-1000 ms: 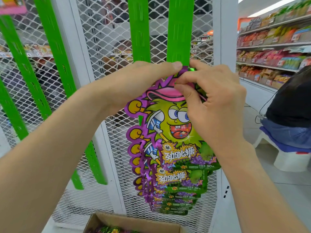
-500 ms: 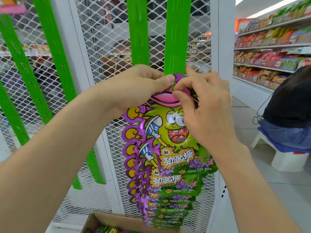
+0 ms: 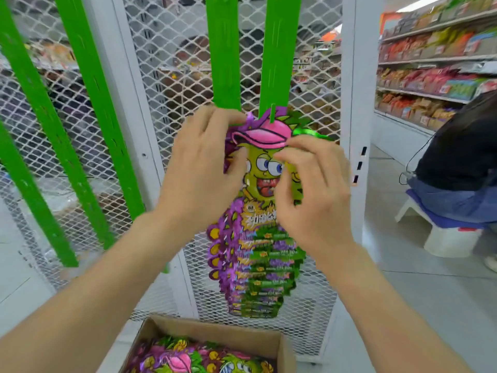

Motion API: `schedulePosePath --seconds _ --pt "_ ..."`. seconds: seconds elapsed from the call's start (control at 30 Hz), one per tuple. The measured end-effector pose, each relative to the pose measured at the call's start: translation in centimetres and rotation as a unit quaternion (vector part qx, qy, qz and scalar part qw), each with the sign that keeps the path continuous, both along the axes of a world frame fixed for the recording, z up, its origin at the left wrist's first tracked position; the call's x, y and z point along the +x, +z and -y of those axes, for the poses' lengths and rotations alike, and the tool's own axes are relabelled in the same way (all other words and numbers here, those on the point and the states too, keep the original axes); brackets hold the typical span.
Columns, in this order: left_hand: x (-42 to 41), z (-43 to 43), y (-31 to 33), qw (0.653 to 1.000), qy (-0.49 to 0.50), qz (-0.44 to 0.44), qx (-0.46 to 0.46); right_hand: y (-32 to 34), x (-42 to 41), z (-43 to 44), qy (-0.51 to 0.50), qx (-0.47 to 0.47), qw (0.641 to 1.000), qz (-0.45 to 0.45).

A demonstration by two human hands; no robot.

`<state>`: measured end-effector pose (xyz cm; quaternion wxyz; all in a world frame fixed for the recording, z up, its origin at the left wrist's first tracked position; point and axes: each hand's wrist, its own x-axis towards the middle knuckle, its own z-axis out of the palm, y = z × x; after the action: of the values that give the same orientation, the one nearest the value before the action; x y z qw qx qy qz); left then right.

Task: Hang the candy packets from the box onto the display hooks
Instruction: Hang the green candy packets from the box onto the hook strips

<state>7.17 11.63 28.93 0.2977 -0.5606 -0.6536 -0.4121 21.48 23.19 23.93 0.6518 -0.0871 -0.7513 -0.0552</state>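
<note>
Where hands (image 3: 204, 168) (image 3: 313, 192) pinch, glossy scalloped foil packet (image 3: 265, 170).

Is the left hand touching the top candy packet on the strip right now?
Touching. The head view shows the left hand pinching the left edge of the top candy packet, with the thumb on its front and the fingers over the purple rim.

1. The left hand (image 3: 199, 170) is bare; its left forearm (image 3: 94, 292), uncovered, runs to the frame edge left of the cardboard box (image 3: 215, 335).
2. The right hand (image 3: 314, 195) is bare; its right forearm (image 3: 376, 305), uncovered, runs off right of the box.
</note>
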Motion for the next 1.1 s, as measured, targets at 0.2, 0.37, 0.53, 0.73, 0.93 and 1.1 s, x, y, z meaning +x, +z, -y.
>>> schedulePosePath --seconds 0.2,0.37,0.53,0.73,0.93,1.1 --pt "-2.2 4.9 -14.4 0.986 -0.011 -0.066 -0.152 -10.0 -0.5 5.2 0.11 -0.13 0.874 0.454" --pt "-3.6 8.9 -27.3 0.768 0.0 0.074 -0.636 -19.0 -0.9 7.6 0.073 -0.141 0.634 0.757" --pt "-2.3 12.3 -36.7 0.656 0.0 0.162 -0.737 -28.4 -0.8 9.4 0.043 -0.312 0.545 0.777" --pt "-1.9 15.2 -43.0 0.629 0.078 0.218 -0.742 -39.3 2.6 12.5 0.005 -0.488 0.501 0.715" --pt "-0.1 15.7 -44.5 0.644 0.092 0.178 -0.739 -39.6 1.8 14.1 -0.024 -0.354 0.564 0.746" --pt "-0.7 14.8 -43.5 0.681 0.069 0.302 -0.664 -37.5 2.5 12.5 0.007 -0.323 0.651 0.687"
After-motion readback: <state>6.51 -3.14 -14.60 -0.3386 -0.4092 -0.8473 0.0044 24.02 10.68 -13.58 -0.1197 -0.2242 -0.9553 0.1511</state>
